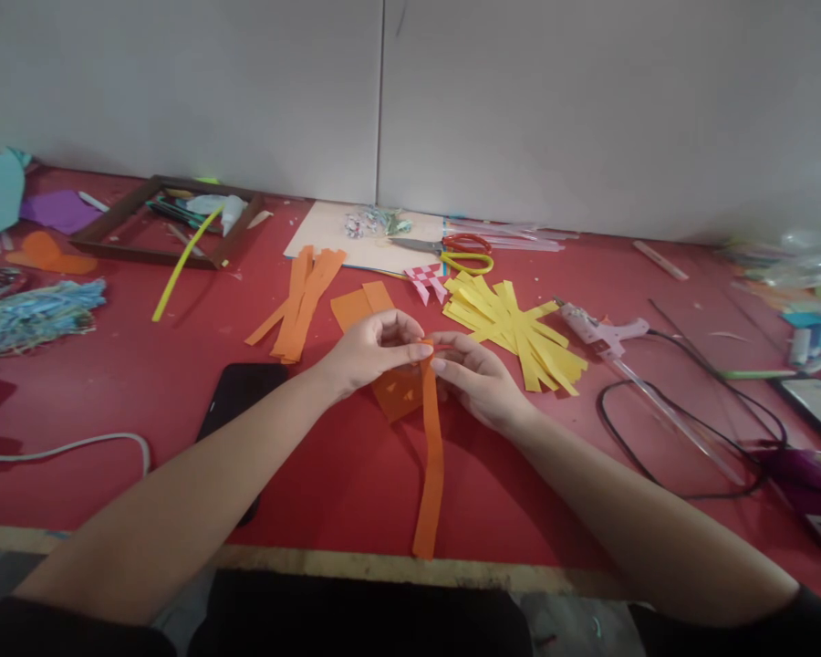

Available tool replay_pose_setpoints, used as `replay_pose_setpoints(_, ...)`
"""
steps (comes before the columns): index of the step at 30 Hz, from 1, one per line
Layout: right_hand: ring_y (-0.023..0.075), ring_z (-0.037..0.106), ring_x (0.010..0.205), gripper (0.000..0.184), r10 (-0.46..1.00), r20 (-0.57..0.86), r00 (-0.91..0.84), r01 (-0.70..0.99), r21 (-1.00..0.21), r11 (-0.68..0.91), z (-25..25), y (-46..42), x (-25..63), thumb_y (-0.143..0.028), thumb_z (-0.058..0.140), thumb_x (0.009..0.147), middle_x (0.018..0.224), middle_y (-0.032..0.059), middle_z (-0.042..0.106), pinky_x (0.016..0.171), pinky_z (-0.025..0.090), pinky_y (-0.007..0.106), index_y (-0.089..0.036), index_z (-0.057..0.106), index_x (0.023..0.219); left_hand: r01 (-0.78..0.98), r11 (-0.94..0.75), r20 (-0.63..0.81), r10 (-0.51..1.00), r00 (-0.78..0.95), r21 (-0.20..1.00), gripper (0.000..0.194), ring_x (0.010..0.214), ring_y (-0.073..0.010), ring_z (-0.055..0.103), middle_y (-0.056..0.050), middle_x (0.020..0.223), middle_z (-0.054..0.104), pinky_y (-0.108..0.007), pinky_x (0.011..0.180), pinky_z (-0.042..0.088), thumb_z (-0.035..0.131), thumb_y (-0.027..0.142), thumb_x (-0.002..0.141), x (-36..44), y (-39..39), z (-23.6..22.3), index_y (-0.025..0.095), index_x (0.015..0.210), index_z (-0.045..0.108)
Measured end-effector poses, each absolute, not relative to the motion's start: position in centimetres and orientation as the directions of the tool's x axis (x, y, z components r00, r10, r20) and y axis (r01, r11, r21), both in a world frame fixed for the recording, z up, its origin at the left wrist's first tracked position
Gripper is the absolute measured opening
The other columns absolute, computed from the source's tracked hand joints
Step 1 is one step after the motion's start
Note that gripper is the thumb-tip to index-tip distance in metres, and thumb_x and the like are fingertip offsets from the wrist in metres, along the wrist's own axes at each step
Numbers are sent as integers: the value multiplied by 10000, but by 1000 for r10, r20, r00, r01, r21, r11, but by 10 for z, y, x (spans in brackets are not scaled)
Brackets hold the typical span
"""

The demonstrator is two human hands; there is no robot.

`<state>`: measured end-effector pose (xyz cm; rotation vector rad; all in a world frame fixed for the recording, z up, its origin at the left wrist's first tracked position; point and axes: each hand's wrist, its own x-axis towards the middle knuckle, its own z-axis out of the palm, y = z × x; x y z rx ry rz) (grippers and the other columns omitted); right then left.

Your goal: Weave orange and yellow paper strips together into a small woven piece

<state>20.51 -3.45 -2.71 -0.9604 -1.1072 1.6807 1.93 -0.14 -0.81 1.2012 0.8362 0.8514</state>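
Observation:
Both my hands meet over the middle of the red table, pinching the top end of an orange paper strip (432,447). My left hand (379,351) has thumb and fingers closed on it from the left. From the other side, my right hand (475,374) grips the same end, its fingertips partly hidden. The strip hangs down toward the table's front edge. Behind and below my hands lies orange paper (393,397) with small orange scraps on it. More orange strips (305,306) are piled to the left, and yellow paper strips (516,328) to the right.
Scissors (465,254) with red and yellow handles and a pink-white woven paper piece (427,281) lie behind my hands. A black phone (246,383) is by my left forearm. At right, a glue gun (606,333) trails a black cord. A brown frame (109,242) stands back left.

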Motion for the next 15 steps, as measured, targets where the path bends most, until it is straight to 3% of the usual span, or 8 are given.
replay_pose_setpoints(11,130,608,759,446,949,-134,-286,-280,-935,-216,-26,-32,207,-255,841,678,870,0,662,701,512,271,-246,654,1083,-81,175,-120,884,453,981,363,740,-89,591,15,845,600,-247,711,499,839,338,676,19,0,-10,158,843,571)
replay_pose_setpoints(15,120,608,745,317,952,-138,-272,-295,-930,-220,-27,-33,207,-277,863,655,837,-11,669,720,498,269,-224,676,906,-58,233,-178,860,477,971,398,687,-89,593,11,854,584,-239,606,528,840,379,672,20,-3,-7,161,855,563)
